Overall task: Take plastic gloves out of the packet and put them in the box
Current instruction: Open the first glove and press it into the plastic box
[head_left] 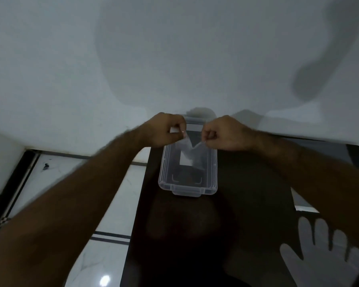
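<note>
Packet [190, 151] pinched shut at its top corners by left hand [164, 129] and right hand [226, 133], hanging right over the clear box [214, 175]. Pull apart slowly. One loose glove [321, 255] nearer than box, on dark bench [247, 204].

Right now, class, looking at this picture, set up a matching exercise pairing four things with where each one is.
Things:
1. clear plastic box
2. flat translucent plastic glove
3. thin clear plastic piece
4. glossy black table

Places:
A. pinched between both hands, left hand and right hand
B. lying at the near right corner
C. under the box
D. standing open below the hands

Pairs: 1-D, 2-B, 3-A, 4-C
</note>
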The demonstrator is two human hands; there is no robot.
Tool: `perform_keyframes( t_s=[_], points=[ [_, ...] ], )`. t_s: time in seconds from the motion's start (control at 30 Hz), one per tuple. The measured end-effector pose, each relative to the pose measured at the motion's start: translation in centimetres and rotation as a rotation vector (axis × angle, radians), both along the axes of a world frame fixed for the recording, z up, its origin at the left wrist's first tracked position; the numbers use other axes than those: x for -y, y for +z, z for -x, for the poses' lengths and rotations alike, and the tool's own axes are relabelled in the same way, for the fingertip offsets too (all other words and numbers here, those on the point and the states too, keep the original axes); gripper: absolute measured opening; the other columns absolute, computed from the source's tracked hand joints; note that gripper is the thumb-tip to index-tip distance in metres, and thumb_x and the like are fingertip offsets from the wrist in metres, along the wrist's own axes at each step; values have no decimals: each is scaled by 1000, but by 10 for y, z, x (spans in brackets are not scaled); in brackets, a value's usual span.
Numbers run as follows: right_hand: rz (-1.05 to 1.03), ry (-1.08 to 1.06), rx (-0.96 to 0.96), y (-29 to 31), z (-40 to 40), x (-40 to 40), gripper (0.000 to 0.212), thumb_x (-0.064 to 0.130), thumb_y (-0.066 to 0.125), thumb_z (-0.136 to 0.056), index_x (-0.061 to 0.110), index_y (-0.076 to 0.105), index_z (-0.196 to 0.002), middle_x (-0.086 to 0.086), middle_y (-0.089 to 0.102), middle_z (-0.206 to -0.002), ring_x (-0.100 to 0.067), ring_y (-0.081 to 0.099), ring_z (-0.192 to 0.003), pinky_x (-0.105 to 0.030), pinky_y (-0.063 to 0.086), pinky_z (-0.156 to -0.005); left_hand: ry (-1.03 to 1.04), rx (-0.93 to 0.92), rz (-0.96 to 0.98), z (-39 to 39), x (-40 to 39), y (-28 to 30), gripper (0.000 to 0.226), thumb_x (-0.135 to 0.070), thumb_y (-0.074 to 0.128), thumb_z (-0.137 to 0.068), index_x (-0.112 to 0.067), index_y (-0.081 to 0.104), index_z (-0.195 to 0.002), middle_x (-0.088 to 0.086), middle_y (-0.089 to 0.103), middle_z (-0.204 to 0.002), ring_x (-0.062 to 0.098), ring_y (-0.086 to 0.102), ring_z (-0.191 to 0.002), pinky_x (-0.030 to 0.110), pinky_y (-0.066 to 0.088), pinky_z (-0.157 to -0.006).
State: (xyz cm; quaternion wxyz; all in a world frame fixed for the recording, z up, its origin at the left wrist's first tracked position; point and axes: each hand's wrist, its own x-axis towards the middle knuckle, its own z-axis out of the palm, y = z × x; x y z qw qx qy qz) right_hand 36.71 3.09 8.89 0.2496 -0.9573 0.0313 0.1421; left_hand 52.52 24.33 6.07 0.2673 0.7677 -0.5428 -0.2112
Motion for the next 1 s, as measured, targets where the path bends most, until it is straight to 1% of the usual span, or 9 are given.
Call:
perform_keyframes(
  t_s=[0.1, 0.2, 0.3, 0.37, 0.53, 0.63, 0.73, 0.8, 1.0],
  points=[
    [34, 124, -98, -13, 13, -8, 6, 19, 73, -91, 20, 75, -96, 12, 70, -85, -2, 65, -78, -20, 49, -72, -117, -29, -108, 7, -6, -7, 10, -17, 78, -96, -13, 75, -105, -3, 74, -103, 10, 69, -93, 14, 53, -79],
    [11, 95, -106, -20, 10, -5, 8, 18, 73, -92, 16, 76, -99, 14, 66, -85, 1, 62, -78, -20, 48, -73, -105, -11, -121, 7, -5, -9, 8, -17, 75, -98, -12, 74, -105, -1, 72, -102, 13, 68, -93, 18, 51, -79],
    [43, -33, -2, -11, -17, 11, 12, 16, 74, -92, 15, 79, -103, 12, 67, -90, -6, 63, -82, -29, 52, -81, 18, 76, -58, -12, 12, 4, 10, -22, 70, -100, -14, 74, -102, 1, 74, -102, 20, 71, -96, 36, 58, -88],
    [61, -125, 86, 4, -37, 24, 15, 12, 73, -91, 12, 80, -105, 6, 69, -93, -11, 64, -89, -22, 47, -81, 116, 150, -18, -29, 25, 21, 13, -23, 68, -99, -12, 73, -103, 4, 76, -104, 25, 72, -98, 42, 59, -91],
    [97, -231, 355, 56, -55, 39, 14, 11, 72, -87, 9, 81, -97, -1, 74, -87, -18, 69, -85, -24, 47, -80, 256, 228, 229, -52, 40, 66, 20, -26, 66, -103, -7, 68, -108, -2, 74, -105, 16, 69, -96, 23, 50, -83],
    [55, -206, 436, 71, -34, 36, 12, 15, 73, -87, 14, 80, -96, 2, 73, -83, -15, 68, -77, -24, 50, -74, 161, 255, 332, -39, 27, 77, 23, -29, 62, -107, -7, 65, -110, 0, 76, -108, 12, 69, -93, 27, 54, -84],
    [35, -136, 439, 66, -2, 24, 13, 18, 75, -86, 15, 80, -97, 1, 74, -84, -13, 67, -75, -23, 47, -72, 6, 296, 262, -17, 9, 65, 24, -33, 57, -107, -11, 66, -111, 2, 78, -107, 21, 73, -96, 40, 58, -89],
    [64, -99, 393, 49, 16, 16, 11, 21, 74, -88, 16, 79, -97, 2, 73, -83, -14, 66, -75, -29, 51, -75, -35, 350, 203, -1, 1, 46, 27, -36, 55, -105, -14, 67, -112, 3, 77, -98, 23, 72, -86, 45, 56, -89],
    [103, -1, 246, -26, 44, -8, 7, 26, 67, -89, 22, 72, -88, 6, 66, -76, -13, 59, -71, -36, 53, -69, -118, 453, 36, 29, -20, -17, 18, -29, 58, -97, -16, 67, -104, 5, 74, -92, 28, 69, -85, 45, 53, -90]
  ],
)
